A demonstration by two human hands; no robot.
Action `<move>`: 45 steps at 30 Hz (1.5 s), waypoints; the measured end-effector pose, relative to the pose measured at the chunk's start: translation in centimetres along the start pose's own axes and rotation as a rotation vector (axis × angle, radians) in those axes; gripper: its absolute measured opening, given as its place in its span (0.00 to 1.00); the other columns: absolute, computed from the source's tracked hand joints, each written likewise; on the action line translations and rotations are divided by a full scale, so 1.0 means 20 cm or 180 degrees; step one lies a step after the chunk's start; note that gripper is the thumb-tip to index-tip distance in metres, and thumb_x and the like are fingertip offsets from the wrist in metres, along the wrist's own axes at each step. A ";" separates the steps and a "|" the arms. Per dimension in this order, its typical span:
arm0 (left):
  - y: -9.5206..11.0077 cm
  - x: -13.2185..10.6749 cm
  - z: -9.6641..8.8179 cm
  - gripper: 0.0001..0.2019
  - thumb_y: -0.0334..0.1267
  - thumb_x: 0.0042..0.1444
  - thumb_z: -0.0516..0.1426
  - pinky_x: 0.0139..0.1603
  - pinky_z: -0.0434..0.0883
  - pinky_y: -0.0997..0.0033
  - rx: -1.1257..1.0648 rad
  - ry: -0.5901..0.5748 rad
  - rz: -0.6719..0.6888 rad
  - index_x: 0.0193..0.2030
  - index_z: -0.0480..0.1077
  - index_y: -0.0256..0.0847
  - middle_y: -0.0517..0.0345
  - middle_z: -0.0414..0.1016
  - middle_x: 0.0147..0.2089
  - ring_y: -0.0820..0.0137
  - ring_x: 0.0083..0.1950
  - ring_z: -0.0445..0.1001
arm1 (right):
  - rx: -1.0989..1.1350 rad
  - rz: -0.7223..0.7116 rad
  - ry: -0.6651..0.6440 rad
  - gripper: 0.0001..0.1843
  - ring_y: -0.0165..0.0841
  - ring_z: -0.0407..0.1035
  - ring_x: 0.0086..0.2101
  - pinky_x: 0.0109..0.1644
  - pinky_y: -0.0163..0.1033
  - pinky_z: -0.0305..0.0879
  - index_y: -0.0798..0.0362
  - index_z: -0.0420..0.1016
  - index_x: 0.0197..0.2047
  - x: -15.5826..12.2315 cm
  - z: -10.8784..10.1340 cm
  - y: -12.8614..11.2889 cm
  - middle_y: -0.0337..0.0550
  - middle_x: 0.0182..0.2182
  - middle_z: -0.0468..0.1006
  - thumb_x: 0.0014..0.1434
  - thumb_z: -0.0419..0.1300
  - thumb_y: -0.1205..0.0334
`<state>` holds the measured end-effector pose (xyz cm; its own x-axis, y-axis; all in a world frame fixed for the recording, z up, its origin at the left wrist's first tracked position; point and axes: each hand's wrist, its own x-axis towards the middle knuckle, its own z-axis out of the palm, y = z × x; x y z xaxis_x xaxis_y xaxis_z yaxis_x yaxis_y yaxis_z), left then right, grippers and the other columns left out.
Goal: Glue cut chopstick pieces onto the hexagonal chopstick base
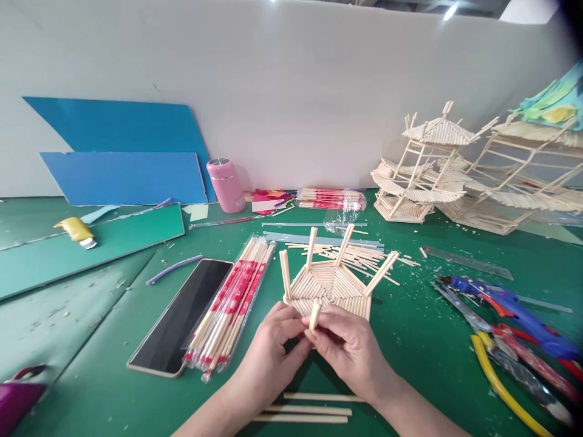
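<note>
The right hand (350, 340), fingers nearly together, pinches a post (315, 314) at six o'clock on the base (331, 280); the left hand (279, 338) curls its fingers alongside, their hold unclear.

A: Is there any lettering you can read here?

B: None. The pink flask (223, 186), in the upper middle of the frame, bears a pale label (239, 201) too small to make out.

A: And the wrapped sticks (228, 312), left of centre?

B: Their red bands (240, 282) carry pale marks, but I can't read those either.
</note>
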<state>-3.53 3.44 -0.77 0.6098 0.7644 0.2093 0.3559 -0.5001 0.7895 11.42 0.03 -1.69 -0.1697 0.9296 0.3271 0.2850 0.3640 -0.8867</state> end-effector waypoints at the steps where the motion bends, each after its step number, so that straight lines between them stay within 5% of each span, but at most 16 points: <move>1: 0.00 0.00 0.00 0.07 0.31 0.54 0.52 0.38 0.64 0.69 -0.0003 0.0009 -0.0001 0.29 0.71 0.38 0.55 0.68 0.30 0.68 0.37 0.64 | 0.0005 0.0001 -0.0004 0.09 0.29 0.68 0.33 0.35 0.33 0.65 0.52 0.73 0.39 0.00 0.00 0.00 0.42 0.33 0.72 0.56 0.54 0.68; 45: 0.01 -0.01 0.00 0.08 0.31 0.55 0.52 0.38 0.64 0.69 -0.0067 -0.0020 -0.0082 0.28 0.71 0.37 0.54 0.68 0.30 0.68 0.37 0.64 | 0.0051 -0.0068 0.0025 0.09 0.29 0.68 0.35 0.37 0.33 0.66 0.52 0.72 0.39 -0.01 0.00 0.00 0.41 0.33 0.72 0.56 0.54 0.69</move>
<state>-3.50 3.14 -0.64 0.6052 0.7742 0.1853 0.3565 -0.4717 0.8065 11.45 -0.04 -1.79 -0.1683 0.9221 0.3483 0.2662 0.3828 -0.8847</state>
